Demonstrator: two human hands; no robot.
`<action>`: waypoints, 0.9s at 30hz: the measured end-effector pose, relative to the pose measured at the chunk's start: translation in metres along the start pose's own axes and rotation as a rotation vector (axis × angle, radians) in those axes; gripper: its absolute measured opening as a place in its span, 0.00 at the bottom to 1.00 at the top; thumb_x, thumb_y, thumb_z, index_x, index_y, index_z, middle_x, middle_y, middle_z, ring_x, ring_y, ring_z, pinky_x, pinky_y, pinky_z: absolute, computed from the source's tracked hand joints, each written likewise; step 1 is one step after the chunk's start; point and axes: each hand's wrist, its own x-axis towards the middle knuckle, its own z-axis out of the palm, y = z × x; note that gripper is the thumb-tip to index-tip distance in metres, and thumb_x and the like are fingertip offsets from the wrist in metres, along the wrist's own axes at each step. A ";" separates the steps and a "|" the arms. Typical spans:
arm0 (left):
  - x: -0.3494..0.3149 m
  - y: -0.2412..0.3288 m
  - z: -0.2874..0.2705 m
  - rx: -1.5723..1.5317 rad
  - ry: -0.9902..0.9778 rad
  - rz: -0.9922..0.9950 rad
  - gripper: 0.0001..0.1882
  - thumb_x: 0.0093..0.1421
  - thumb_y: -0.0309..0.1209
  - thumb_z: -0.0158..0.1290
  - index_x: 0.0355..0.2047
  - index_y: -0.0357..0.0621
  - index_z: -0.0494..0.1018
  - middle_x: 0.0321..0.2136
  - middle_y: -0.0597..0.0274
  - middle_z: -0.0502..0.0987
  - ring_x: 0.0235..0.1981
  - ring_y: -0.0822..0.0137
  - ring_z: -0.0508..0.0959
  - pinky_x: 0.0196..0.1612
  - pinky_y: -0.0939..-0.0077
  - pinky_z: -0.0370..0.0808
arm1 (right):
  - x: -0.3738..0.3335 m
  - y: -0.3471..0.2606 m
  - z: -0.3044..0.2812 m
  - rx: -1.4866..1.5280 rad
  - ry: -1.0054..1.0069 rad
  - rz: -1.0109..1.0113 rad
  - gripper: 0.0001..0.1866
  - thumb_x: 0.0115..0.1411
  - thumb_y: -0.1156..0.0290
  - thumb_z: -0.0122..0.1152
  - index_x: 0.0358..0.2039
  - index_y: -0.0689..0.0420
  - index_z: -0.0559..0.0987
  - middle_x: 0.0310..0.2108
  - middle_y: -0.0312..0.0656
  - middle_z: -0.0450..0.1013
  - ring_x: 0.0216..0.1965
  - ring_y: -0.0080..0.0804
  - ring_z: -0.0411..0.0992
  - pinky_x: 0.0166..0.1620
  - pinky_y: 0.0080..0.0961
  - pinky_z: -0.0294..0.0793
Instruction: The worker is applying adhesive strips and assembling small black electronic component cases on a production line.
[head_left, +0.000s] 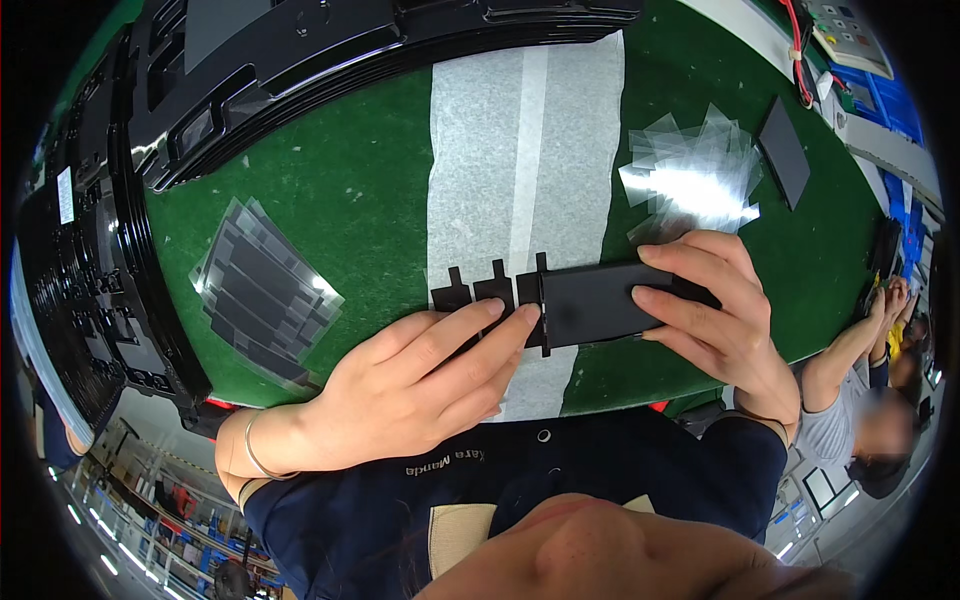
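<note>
My right hand is closed around the right end of a flat black rectangular block, fingers along its top and thumb low at its edge. At the block's left end sits a dark tabbed piece. My left hand has its index and middle fingers stretched out, their tips resting on the dark pieces beside the block. Two more black tabbed pieces, one in the middle and one at the left, lie in a row, partly covered by that hand. Under them runs a whitish sheet on the green table.
A fanned stack of clear-edged dark strips lies at left. Clear film sheets are piled at right, near another black plate. Large glossy black trays border the back and left. Another person stands at far right.
</note>
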 end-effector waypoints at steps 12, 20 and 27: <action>0.001 0.000 0.000 0.000 0.001 0.000 0.24 0.45 0.43 0.55 0.40 0.41 0.73 0.50 0.61 0.71 0.49 0.61 0.69 0.43 0.73 0.67 | 0.001 -0.001 -0.001 0.007 -0.002 0.009 0.22 0.34 0.73 0.67 0.36 0.58 0.81 0.45 0.45 0.71 0.41 0.40 0.67 0.42 0.31 0.71; 0.000 0.000 0.001 -0.014 0.004 0.006 0.23 0.46 0.42 0.55 0.40 0.41 0.72 0.50 0.59 0.71 0.48 0.60 0.70 0.42 0.72 0.67 | 0.001 0.001 -0.001 -0.004 -0.015 -0.012 0.21 0.36 0.71 0.67 0.36 0.59 0.80 0.45 0.46 0.71 0.41 0.41 0.67 0.42 0.31 0.71; 0.002 -0.003 0.001 -0.037 0.026 -0.011 0.22 0.47 0.41 0.54 0.40 0.40 0.72 0.49 0.59 0.72 0.47 0.60 0.70 0.41 0.72 0.68 | 0.003 0.002 -0.002 -0.017 -0.024 -0.008 0.22 0.36 0.70 0.67 0.36 0.59 0.80 0.45 0.47 0.71 0.42 0.42 0.67 0.42 0.32 0.70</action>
